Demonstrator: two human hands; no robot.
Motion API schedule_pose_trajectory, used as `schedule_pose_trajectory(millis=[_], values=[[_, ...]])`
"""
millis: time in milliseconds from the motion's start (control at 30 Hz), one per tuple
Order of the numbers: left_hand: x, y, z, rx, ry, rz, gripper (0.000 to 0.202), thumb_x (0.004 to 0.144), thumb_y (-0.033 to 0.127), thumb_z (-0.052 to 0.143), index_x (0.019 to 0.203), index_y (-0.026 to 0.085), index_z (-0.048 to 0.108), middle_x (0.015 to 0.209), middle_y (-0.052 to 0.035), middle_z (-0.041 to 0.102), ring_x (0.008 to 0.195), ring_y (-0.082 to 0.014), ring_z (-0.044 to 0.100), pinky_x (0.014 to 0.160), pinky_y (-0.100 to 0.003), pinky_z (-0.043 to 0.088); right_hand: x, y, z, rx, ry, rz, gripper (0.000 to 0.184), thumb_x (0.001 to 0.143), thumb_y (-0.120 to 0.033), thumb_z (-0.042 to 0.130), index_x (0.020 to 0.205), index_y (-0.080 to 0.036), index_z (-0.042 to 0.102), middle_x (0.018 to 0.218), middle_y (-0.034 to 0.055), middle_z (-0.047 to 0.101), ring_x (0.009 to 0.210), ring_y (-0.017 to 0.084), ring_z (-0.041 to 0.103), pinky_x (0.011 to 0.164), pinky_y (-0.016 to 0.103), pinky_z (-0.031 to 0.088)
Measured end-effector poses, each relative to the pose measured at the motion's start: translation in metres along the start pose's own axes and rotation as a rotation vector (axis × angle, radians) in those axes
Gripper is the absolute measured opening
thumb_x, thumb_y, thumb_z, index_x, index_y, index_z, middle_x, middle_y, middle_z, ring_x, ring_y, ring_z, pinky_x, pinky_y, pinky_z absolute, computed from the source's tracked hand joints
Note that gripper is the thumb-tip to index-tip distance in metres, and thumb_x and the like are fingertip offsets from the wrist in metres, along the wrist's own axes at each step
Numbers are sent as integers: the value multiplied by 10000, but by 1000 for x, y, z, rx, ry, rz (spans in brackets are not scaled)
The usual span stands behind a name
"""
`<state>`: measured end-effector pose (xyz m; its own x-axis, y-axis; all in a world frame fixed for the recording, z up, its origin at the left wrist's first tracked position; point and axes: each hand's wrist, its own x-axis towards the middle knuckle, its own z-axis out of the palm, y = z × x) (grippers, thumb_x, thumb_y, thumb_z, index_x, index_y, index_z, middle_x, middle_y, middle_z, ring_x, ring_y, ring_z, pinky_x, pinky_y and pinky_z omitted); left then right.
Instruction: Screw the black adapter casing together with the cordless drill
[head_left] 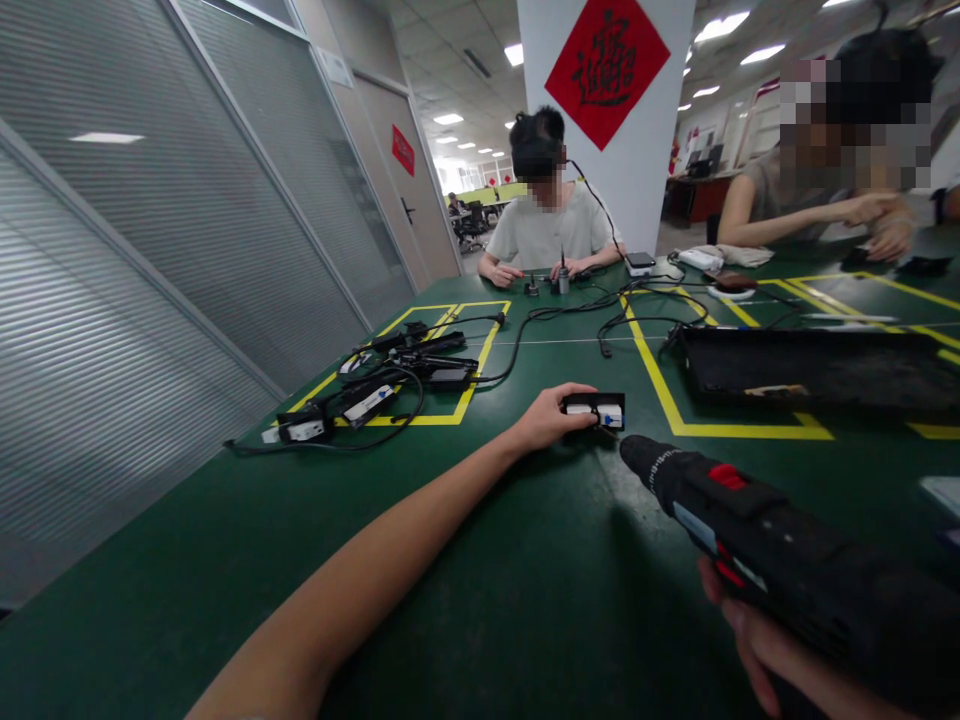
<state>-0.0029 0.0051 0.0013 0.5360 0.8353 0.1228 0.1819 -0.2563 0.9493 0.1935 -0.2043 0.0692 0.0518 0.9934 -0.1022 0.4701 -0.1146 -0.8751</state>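
My left hand (551,418) reaches out over the green table (480,600) and pinches a small black adapter (595,408) with a white label, holding it flat on the surface. My right hand (757,640) grips a black cordless screwdriver (780,560) with red trim at the lower right. The tool's tip (630,452) points at the adapter and sits just short of it.
A pile of black adapters and cables (390,385) lies in a yellow-taped box at the left. A black tray (817,368) sits at the right. Two other people work at the far side. A glass partition runs along the left edge.
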Motion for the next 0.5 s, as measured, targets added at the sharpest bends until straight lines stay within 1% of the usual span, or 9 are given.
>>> schedule_pose_trajectory(millis=[100,200,300,367,400,433,500], values=[[0,0,0,-7,3,-3,559,667,308,667,1173,135,504,948,-82,614,750,-107,566,661,-214,440,2,-9,3,13,14,2,179,625,-380,662,766,-270,670,425,-35,568,281,136,497,308,231,466],[0,0,1,-21,2,-11,558,665,301,668,1173,136,505,943,-81,615,745,-105,566,664,-219,443,0,2,2,54,-8,17,165,630,-368,660,758,-264,664,433,-31,570,291,143,511,305,230,469],[1,1,1,-34,6,-22,557,660,284,672,1170,131,507,936,-80,615,738,-101,565,670,-221,443,-4,23,-4,127,-124,60,119,684,-357,625,744,-256,643,477,-24,592,345,156,558,359,241,510],[1,1,1,-44,7,-17,556,657,272,674,1167,128,507,940,-82,614,748,-103,567,682,-224,443,-6,33,-9,175,-271,92,95,763,-335,559,757,-258,614,519,-31,593,421,157,598,442,248,544],[1,2,1,-47,5,-15,555,657,271,674,1167,127,507,943,-83,613,753,-105,568,685,-225,444,-6,35,-11,180,-321,93,92,791,-323,537,785,-257,602,533,-35,589,460,160,615,485,255,556],[0,2,1,-49,2,-14,556,657,272,674,1167,127,507,945,-84,613,756,-107,569,685,-227,445,-5,37,-13,174,-354,95,92,808,-316,522,810,-256,591,543,-39,585,486,162,625,515,263,562],[0,2,1,-50,-2,-15,557,661,279,671,1171,130,505,949,-85,614,761,-109,571,687,-230,448,-4,37,-15,142,-361,89,102,817,-329,516,835,-248,576,545,-41,580,491,164,628,525,274,566]])
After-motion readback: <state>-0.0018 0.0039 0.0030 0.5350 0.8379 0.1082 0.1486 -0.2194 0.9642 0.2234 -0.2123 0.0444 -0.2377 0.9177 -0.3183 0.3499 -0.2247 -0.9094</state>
